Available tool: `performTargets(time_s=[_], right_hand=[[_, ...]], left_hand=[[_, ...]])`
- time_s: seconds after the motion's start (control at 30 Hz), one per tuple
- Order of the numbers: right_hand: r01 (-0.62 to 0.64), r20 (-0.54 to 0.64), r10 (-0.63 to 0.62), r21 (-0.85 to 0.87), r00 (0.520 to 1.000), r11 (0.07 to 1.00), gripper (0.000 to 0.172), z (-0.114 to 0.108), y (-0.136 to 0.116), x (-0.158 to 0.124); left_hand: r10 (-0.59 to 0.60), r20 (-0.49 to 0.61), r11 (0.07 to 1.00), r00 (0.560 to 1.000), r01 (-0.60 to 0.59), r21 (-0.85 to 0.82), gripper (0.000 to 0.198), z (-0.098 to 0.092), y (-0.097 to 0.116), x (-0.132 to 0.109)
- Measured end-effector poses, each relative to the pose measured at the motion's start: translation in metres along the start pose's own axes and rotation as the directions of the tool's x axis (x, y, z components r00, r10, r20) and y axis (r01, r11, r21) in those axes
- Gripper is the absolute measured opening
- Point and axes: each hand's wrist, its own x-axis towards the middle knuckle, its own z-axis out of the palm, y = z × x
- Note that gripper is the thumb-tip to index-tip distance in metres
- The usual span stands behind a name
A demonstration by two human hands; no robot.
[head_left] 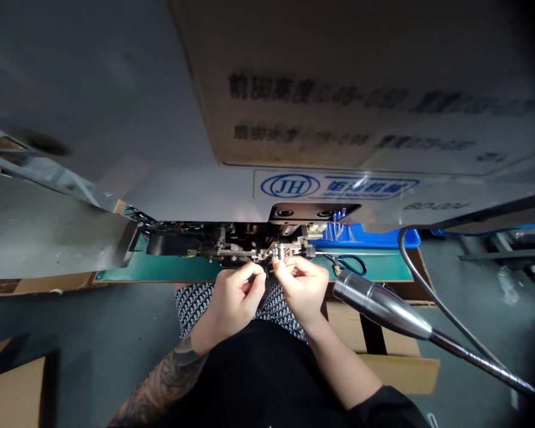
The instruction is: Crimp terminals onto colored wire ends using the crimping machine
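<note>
Left hand (234, 312) and right hand (301, 288) touch the machine (267, 249).

A blue JH logo (289, 185) stands on the white machine cover (196, 193), centre right. Below it, a silver steel mechanism (276, 251) sits above a teal mat (374, 267), with a bright blue tray (374, 239) to the right. Black-and-white patterned cloth (194, 309) shows below, beside a black shirt (258, 374). Dark tattoos (164, 380) cover the left forearm at lower left.
</note>
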Motion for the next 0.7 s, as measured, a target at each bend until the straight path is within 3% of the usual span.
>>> performTargets(time_s=[0.47, 0.7], right_hand=[[0.001, -0.03, -0.001, -0.001, 1.0, 1.0, 0.037, 0.004, 0.005, -0.001], [0.175, -0.036, -0.179, -0.093, 0.983, 0.98, 0.033, 0.003, 0.017, -0.001]], left_hand=[[-0.005, -0.06, 1.0, 0.998, 0.006, 0.011, 0.027, 0.001, 0.005, 0.001], [0.025, -0.036, 0.999, 0.999, -0.024, 0.03, 0.024, -0.003, 0.001, -0.001]])
